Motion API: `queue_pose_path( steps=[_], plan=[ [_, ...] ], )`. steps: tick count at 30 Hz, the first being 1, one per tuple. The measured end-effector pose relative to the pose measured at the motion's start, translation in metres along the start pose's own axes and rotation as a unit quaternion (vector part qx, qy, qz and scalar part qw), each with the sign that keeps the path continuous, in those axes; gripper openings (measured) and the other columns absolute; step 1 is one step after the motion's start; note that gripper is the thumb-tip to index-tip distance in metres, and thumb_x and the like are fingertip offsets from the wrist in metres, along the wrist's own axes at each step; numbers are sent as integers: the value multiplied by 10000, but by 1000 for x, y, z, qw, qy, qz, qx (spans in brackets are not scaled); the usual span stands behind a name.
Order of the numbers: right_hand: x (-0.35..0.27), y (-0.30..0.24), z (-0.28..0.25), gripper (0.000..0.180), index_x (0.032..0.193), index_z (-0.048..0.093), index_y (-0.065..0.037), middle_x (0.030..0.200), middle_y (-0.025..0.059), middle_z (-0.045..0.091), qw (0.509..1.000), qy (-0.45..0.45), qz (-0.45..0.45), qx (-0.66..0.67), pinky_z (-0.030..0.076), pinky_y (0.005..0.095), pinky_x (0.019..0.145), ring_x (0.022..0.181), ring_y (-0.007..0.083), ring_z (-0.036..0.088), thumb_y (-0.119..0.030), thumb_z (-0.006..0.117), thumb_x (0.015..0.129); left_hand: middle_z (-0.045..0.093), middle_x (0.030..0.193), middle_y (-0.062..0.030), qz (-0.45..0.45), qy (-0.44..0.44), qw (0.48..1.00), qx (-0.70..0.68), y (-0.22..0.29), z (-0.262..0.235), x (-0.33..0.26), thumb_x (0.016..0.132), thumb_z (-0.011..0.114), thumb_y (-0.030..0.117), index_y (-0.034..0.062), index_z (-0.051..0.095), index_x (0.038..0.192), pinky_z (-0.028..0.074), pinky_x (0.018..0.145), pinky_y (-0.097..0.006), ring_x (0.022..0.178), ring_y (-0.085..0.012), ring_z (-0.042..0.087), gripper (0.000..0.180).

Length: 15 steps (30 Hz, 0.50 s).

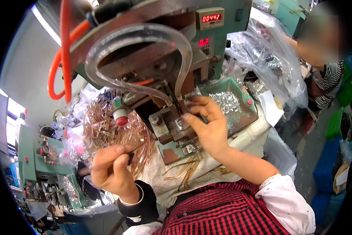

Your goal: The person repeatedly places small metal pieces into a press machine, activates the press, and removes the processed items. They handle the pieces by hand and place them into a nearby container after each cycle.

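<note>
My right hand [210, 124] reaches into the work area of a green bench press [160, 64]. Its thumb and fingers curl toward each other beside the metal die block [172, 127]; anything between the fingertips is too small to make out. A small shiny metal piece [179, 124] sits on the die, close to the thumb. My left hand [112, 170] is raised at the left, closed in a pinch in front of a heap of thin brownish clear strips [121, 131]. What lies in that pinch cannot be made out clearly.
Right of the die, a green tray [238, 117] holds many small silvery pieces [226, 102]. A red button [121, 120] juts out at the left, below a looped clear hose [136, 29]. Several strips [184, 172] lie at the front edge. Another person [325, 82] is at the right.
</note>
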State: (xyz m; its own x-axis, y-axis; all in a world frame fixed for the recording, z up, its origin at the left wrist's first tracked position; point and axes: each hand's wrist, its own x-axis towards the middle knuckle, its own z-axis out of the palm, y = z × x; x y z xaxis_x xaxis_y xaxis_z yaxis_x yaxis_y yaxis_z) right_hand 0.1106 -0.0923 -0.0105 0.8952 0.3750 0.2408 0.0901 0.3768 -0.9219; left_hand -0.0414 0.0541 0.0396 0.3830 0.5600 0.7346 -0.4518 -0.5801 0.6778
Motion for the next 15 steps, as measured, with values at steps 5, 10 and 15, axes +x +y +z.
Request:
queue_pose_path(
  steps=[5, 10, 15],
  plan=[
    [-15, -26, 6, 457, 1359, 518, 11, 1119, 101, 685, 996, -8, 86, 15, 495, 284, 940, 1032, 145, 647, 31, 641, 920, 747, 870, -147, 85, -29, 988, 122, -5, 30, 29, 797, 800, -40, -29, 733, 930, 523, 680, -279, 743, -183, 675, 149],
    [-7, -27, -34, 428, 1264, 635, -12, 1189, 173, 681, 976, -109, -93, -166, 513, 398, 996, 1147, 293, 660, 39, 581, 842, 756, 879, -111, 275, -217, 912, 215, -3, 51, -17, 775, 846, 30, 13, 735, 935, 514, 565, -275, 676, -187, 686, 195],
    [-7, 37, -117, 275, 1004, 722, -47, 915, 157, 724, 870, -9, -135, -474, 547, 441, 792, 871, 361, 692, 50, 561, 804, 745, 889, -63, 315, -237, 898, 197, -25, 78, -35, 722, 910, 117, 77, 747, 943, 465, 506, -266, 607, -155, 653, 278]
  ],
)
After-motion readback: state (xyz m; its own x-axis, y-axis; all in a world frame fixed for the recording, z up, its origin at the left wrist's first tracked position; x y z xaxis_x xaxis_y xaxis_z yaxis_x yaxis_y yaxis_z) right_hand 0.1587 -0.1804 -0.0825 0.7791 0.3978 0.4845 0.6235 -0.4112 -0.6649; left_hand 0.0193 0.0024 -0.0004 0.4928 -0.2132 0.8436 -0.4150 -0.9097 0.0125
